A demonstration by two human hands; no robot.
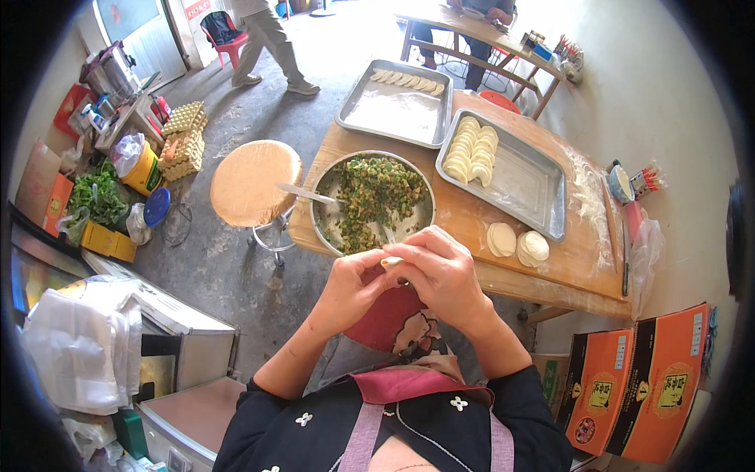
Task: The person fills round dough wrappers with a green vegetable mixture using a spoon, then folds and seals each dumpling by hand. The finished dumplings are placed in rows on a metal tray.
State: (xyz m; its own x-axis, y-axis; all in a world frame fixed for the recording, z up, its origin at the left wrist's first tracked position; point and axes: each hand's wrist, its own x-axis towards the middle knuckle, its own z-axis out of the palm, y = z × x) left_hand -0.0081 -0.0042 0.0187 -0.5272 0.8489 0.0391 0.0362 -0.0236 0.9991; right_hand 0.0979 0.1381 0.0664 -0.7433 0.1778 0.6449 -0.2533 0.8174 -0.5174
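Just past the near rim of a metal bowl, my left hand and my right hand pinch one small dumpling between thumbs and fingers. Much of it is hidden by my fingers. Chopped green and brown filling lies in the bowl. A flat metal utensil leans on its left rim; another utensil shows behind my fingers. Two stacks of round dough wrappers sit right of my hands. Shaped dumplings stand in two rows in the right metal tray.
A second metal tray holds one row of dumplings at its far side. Flour and a rolling pin lie on the wooden board's right. A round stool stands left. One person walks beyond; another sits at a far table.
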